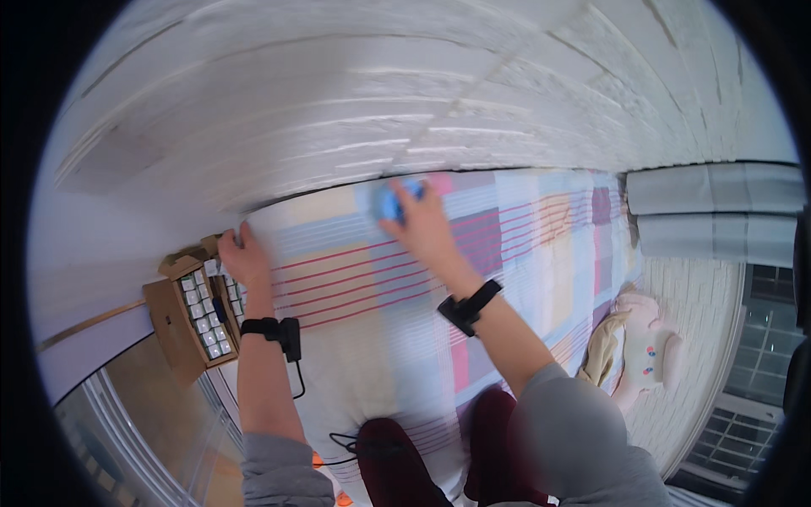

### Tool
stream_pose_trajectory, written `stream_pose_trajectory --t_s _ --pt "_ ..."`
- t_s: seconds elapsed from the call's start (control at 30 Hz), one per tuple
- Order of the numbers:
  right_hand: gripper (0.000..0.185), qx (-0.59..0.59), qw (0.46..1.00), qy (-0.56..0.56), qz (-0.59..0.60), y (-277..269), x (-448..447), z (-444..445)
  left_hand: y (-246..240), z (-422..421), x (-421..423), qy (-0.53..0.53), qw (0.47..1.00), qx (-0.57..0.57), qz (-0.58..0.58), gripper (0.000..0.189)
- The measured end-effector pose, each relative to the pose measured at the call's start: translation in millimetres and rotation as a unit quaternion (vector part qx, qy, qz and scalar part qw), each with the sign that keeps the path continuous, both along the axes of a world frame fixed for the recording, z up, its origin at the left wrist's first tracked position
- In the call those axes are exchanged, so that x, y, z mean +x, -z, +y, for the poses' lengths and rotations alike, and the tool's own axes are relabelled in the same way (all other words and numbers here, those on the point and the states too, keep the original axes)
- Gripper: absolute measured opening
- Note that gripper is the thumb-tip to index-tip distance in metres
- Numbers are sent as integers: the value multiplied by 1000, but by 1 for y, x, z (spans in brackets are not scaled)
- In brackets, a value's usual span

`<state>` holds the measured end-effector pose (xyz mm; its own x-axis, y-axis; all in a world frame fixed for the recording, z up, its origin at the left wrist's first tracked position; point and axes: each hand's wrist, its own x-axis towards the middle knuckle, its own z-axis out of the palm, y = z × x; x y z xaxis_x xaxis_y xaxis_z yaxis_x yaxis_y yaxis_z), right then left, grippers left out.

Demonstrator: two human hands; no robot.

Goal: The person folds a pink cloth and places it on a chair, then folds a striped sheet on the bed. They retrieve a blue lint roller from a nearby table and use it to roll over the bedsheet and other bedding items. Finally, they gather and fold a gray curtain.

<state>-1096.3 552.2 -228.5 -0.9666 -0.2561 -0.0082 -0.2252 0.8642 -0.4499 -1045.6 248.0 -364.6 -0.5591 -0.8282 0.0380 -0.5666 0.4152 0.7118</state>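
Note:
My right hand (418, 225) is curled over a bright blue rounded object (386, 201) near the wall-side edge of the bed. The object is blurred and partly covered by my fingers, so its kind cannot be made out. Beneath it lies a patchwork-patterned bedsheet (342, 279) with red stripes. At the bed's left corner, my left hand (245, 256) has its thumb and a finger apart, with nothing visible between them. It hovers over or rests by the near side of cardboard boxes; contact is unclear. Each wrist wears a black strapped device.
Open cardboard boxes (206, 317) packed with small white cartons stand left of the bed. A white brick-patterned wall (437, 120) borders the far edge. A pink plush toy (646, 348) and beige cloth (605, 348) lie rightward. A black cable (342, 447) loops beside my knee.

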Motion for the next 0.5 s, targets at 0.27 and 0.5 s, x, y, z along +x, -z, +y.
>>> stream_pose_trajectory --t_s 0.27,0.5 --pt "72 -65 997 -14 29 15 -14 52 4 -9 2 75 980 -185 18 34" --pt "76 41 966 255 12 12 -76 247 12 -17 6 82 966 -242 -47 33"
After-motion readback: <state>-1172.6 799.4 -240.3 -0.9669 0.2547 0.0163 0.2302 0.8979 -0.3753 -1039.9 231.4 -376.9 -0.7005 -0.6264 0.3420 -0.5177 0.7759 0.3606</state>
